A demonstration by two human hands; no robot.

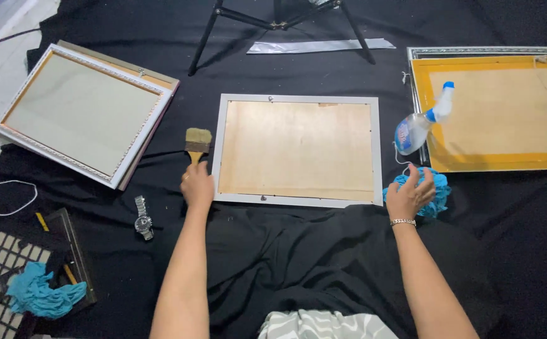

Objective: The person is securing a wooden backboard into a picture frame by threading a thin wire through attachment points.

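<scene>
1. Head view: the left hand is closed around the handle of a flat paintbrush, bristles pointing away, just beside the left edge of a white-framed picture frame lying face down on black cloth.
2. The right hand rests with fingers curled on a crumpled blue rag touching the frame's lower right corner.
3. A spray bottle lies tilted across the left edge of a yellow-bordered frame at the right.
4. Stacked frames sit well apart at the left; bare cloth separates them from the paintbrush.
5. A wristwatch lies near the left forearm.
</scene>
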